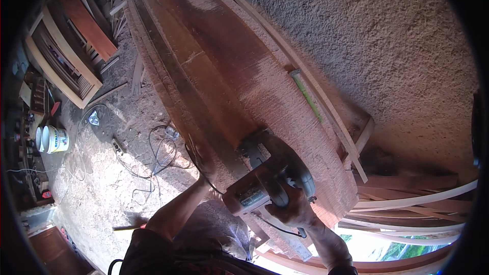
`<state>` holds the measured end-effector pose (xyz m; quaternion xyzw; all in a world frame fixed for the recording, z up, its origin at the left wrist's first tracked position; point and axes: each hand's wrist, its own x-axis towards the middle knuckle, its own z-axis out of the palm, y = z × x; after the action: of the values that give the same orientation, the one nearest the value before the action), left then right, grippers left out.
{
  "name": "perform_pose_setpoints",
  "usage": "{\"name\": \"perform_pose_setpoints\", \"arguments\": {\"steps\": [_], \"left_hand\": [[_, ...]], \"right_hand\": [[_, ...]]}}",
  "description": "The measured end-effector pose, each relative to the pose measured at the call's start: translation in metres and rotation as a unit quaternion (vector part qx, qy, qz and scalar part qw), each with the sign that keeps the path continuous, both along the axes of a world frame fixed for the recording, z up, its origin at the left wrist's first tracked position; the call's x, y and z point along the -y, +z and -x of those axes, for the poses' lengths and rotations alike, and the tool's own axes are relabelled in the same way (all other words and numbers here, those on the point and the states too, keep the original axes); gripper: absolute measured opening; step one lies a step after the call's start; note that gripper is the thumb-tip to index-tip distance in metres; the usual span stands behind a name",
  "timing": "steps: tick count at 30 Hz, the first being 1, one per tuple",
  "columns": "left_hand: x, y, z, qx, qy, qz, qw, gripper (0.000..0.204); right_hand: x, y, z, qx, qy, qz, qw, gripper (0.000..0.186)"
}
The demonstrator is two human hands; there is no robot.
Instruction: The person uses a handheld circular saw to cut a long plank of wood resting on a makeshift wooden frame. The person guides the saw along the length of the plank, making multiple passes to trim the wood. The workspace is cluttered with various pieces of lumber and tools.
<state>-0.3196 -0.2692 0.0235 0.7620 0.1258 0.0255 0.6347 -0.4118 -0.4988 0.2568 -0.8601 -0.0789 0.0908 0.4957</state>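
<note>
Head view: right hand (294, 209) has the power tool (272, 181) gripped, left hand (206, 167)'s by the board (237, 86) edge, can't tell if gripping; board runs away up-left.

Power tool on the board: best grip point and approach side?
Likely the top handle, from the near right, where the right hand wraps it. The handle stands proud of the power tool's bulky body, on the wearer's side, with the tool resting on the board.
</note>
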Motion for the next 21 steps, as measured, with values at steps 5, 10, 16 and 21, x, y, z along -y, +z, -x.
{"name": "perform_pose_setpoints", "arguments": {"steps": [5,10,16,21], "left_hand": [[0.001,0.002,0.0,-0.001,0.001,-0.001,1.0,0.066],[0.003,0.003,-0.001,-0.001,0.001,-0.004,1.0,0.066],[-0.002,0.006,0.003,-0.006,-0.001,-0.009,1.0,0.067],[-0.001,0.007,0.003,-0.004,0.001,-0.005,1.0,0.067]], "right_hand": [[-0.004,0.002,-0.007,-0.041,0.0,0.004,0.999,0.057],[-0.011,0.003,-0.019,-0.034,-0.005,-0.008,0.999,0.059],[-0.017,0.001,-0.029,-0.045,-0.008,-0.026,0.999,0.056],[-0.02,-0.002,-0.037,-0.054,-0.014,-0.038,0.998,0.051]]}}
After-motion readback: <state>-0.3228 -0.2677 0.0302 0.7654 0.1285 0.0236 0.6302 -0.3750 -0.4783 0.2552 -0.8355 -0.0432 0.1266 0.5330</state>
